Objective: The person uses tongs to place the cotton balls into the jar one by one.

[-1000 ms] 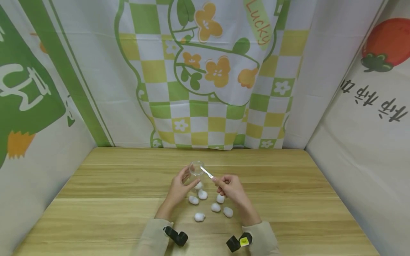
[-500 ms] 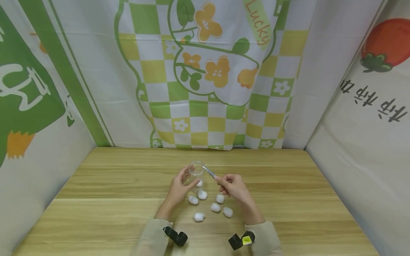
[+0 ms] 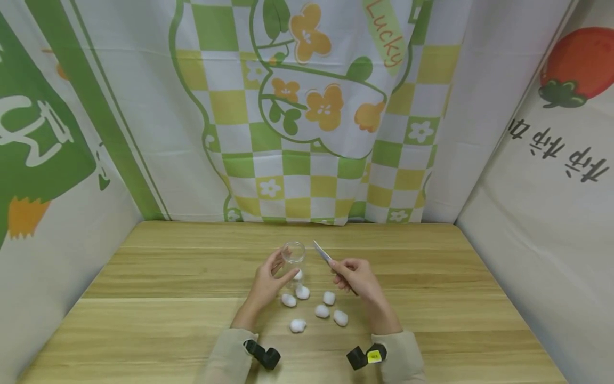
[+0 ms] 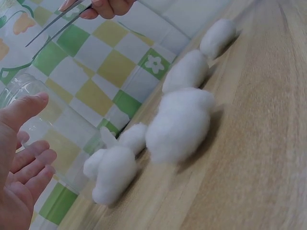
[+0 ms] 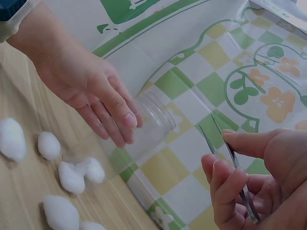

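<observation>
My left hand [image 3: 266,279] holds a clear jar [image 5: 152,125], with the thumb on one side and the fingers along the other. The jar's mouth has no lid on it. A cotton ball [image 5: 94,170] shows through the wall near the jar's bottom. To the right of the jar, my right hand [image 3: 356,277] pinches metal tweezers [image 3: 322,252] between thumb and fingers. In the right wrist view the tweezer tips stand slightly apart with nothing between them. Several white cotton balls [image 3: 322,311] lie on the table in front of the jar and between my forearms.
The wood-grain table [image 3: 144,298] runs back to a hanging cloth [image 3: 323,186] with green and yellow checks. Printed cloth walls [image 3: 537,213] flank it at left and right. A black wrist camera [image 3: 263,354] sits on each sleeve.
The tweezers have drawn away from the jar's mouth to the right, and their tips now point up and left beside it. My left hand and the jar stay nearly where they were.
</observation>
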